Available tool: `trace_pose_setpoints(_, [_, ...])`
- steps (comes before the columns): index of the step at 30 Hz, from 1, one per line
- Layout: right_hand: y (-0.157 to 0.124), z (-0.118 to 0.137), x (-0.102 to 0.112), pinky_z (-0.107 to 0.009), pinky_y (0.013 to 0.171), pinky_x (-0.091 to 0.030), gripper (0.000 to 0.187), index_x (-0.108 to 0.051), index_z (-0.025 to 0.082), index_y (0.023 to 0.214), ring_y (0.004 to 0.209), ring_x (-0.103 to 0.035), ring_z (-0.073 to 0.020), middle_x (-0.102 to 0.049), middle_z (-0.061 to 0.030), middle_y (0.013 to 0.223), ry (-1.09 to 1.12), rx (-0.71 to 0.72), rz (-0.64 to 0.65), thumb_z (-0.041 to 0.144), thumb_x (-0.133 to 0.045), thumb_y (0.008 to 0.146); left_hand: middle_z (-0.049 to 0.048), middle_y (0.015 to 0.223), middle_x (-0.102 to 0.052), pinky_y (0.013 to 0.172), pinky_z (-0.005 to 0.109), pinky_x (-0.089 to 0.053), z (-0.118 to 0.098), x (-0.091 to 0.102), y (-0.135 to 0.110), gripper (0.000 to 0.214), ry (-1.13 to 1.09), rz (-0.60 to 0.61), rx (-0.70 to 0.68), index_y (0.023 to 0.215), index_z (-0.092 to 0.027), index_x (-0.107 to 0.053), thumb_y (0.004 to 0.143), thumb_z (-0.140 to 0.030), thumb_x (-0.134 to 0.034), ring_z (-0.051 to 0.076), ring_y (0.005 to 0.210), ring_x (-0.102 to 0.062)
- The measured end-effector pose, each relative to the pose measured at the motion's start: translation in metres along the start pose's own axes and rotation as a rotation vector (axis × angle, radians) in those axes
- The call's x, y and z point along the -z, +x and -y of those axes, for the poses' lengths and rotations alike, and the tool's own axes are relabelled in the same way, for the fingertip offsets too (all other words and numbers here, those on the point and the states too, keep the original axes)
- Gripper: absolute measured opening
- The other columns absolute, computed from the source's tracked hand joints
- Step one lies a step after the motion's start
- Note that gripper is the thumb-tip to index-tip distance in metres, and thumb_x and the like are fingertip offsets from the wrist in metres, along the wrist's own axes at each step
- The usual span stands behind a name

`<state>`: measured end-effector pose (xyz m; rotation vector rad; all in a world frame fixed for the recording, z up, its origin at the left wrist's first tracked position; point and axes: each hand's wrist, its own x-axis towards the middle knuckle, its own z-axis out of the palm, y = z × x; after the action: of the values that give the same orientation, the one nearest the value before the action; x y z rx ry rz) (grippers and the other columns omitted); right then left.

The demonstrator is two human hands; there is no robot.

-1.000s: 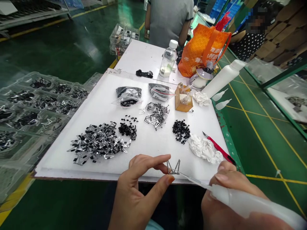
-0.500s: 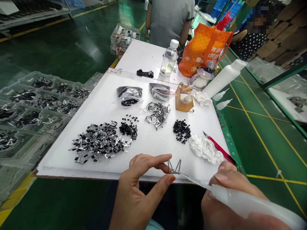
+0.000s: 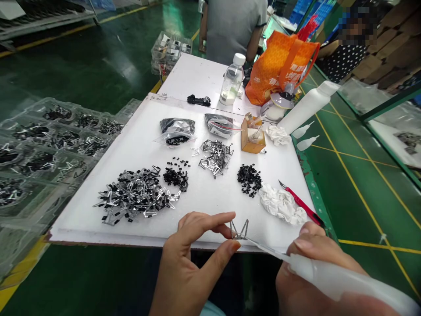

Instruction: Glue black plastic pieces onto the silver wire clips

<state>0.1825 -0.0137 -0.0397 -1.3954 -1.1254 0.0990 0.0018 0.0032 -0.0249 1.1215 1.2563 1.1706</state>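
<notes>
My left hand (image 3: 192,259) pinches a small V-shaped metal wire part (image 3: 239,230) between thumb and forefinger, just above the front edge of the white foam board (image 3: 138,149). My right hand (image 3: 315,263) grips a white squeeze bottle (image 3: 338,281), and its thin nozzle tip reaches the base of that part. Beyond my hands lie a large heap of metal clips (image 3: 134,196), a smaller heap of metal frames (image 3: 215,158) and two piles of small black pieces (image 3: 249,180) (image 3: 176,177). A white cloth (image 3: 281,204) and a red craft knife (image 3: 301,203) lie nearest my right hand.
Clear plastic trays of parts (image 3: 49,145) stand at the left. Two zip bags (image 3: 176,131) and a small cardboard box (image 3: 252,137) sit farther back, near an orange bag (image 3: 279,68). A co-worker's back (image 3: 233,26) shows beyond the table.
Both hands hold nearly the same pose, with the metal part and nozzle still together. The whole view has shifted only slightly.
</notes>
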Motion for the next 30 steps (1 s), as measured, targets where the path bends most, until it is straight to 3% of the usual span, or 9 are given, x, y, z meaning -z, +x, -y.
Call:
trace_pose_setpoints(5, [0.013, -0.001, -0.003, -0.042, 0.071, -0.049, 0.054, -0.074, 0.027, 0.071, 0.060, -0.059, -0.0218, -0.060, -0.0010, 0.060, 0.146, 0.103, 0.040, 0.062, -0.045, 0.100, -0.0050, 0.088, -0.076, 0.086, 0.028, -0.050, 0.002, 0.001, -0.002, 0.029, 0.007, 0.018, 0.012, 0.113, -0.045, -0.081, 0.089, -0.028, -0.080, 0.018, 0.089, -0.069])
trace_pose_setpoints(9, [0.021, 0.003, -0.008, -0.037, 0.067, -0.042, 0.048, -0.081, 0.025, 0.083, 0.043, -0.048, -0.0149, -0.063, 0.0040, 0.055, 0.275, 0.204, 0.162, 0.050, -0.047, 0.105, -0.0077, 0.088, -0.075, 0.086, 0.026, -0.049, 0.004, 0.002, -0.003, 0.034, 0.010, 0.028, 0.005, 0.113, -0.050, -0.079, 0.090, -0.026, -0.080, 0.015, 0.088, -0.069])
trace_pose_setpoints(16, [0.019, 0.007, -0.007, -0.039, 0.064, -0.040, 0.053, -0.083, 0.025, 0.087, 0.044, -0.053, -0.0153, -0.073, 0.0016, 0.062, 0.277, 0.200, 0.223, 0.054, -0.043, 0.107, -0.0077, 0.089, -0.076, 0.085, 0.025, -0.049, 0.003, 0.001, -0.002, 0.034, 0.008, 0.024, 0.017, 0.114, -0.050, -0.079, 0.090, -0.025, -0.080, 0.015, 0.090, -0.069])
trace_pose_setpoints(21, [0.021, 0.011, -0.009, -0.040, 0.061, -0.036, 0.049, -0.082, 0.025, 0.087, 0.041, -0.052, -0.0143, -0.071, 0.0040, 0.060, 0.277, 0.212, 0.201, 0.052, -0.046, 0.107, -0.0074, 0.088, -0.075, 0.084, 0.025, -0.050, 0.003, 0.002, -0.001, 0.033, 0.008, 0.023, 0.006, 0.114, -0.049, -0.080, 0.090, -0.026, -0.080, 0.015, 0.088, -0.069])
trace_pose_setpoints(24, [0.023, 0.011, -0.013, -0.039, 0.059, -0.034, 0.048, -0.081, 0.024, 0.090, 0.039, -0.049, -0.0138, -0.066, 0.0058, 0.055, 0.289, 0.242, 0.256, 0.049, -0.044, 0.108, -0.0073, 0.087, -0.075, 0.084, 0.025, -0.050, 0.004, 0.002, -0.001, 0.032, 0.009, 0.021, 0.004, 0.112, -0.049, -0.080, 0.089, -0.026, -0.081, 0.015, 0.088, -0.068])
trace_pose_setpoints(30, [0.014, -0.003, -0.017, -0.039, 0.061, -0.035, 0.051, -0.080, 0.022, 0.095, 0.040, -0.043, -0.0154, -0.062, 0.0043, 0.055, 0.286, 0.347, 0.154, 0.041, -0.035, 0.110, -0.0070, 0.088, -0.076, 0.085, 0.026, -0.050, 0.003, 0.000, -0.001, 0.032, 0.009, 0.022, 0.016, 0.113, -0.049, -0.080, 0.090, -0.027, -0.080, 0.015, 0.088, -0.069])
